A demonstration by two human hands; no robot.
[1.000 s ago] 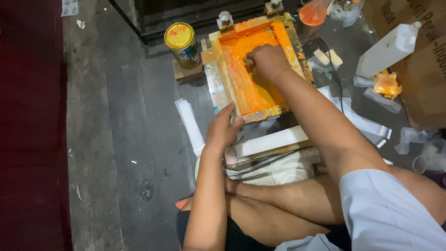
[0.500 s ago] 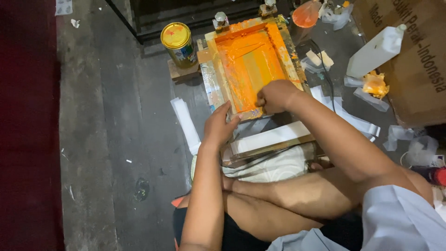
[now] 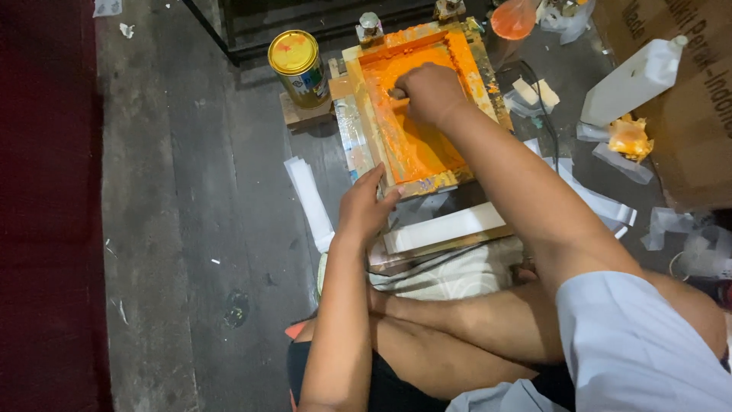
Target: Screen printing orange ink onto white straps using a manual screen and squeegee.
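head view looks down on a round tin [image 3: 298,67] with a yellow lid and a coloured label, standing on a small wood block just left of the printing frame [image 3: 415,107]; a white plastic bottle [image 3: 634,76] lies at the far right against a brown cardboard box [image 3: 686,114] with dark lettering. the wooden frame sits on the grey floor [image 3: 191,191] ahead of the crossed legs, its mesh thick with orange ink. the right hand [image 3: 428,93] is fisted on a tool i cannot make out, pressed into the ink near the far end. the left hand [image 3: 366,206] rests with fingers loosely spread on the frame's near left corner. bare floor lies open to the left; paper scraps [image 3: 610,206] crowd the right.
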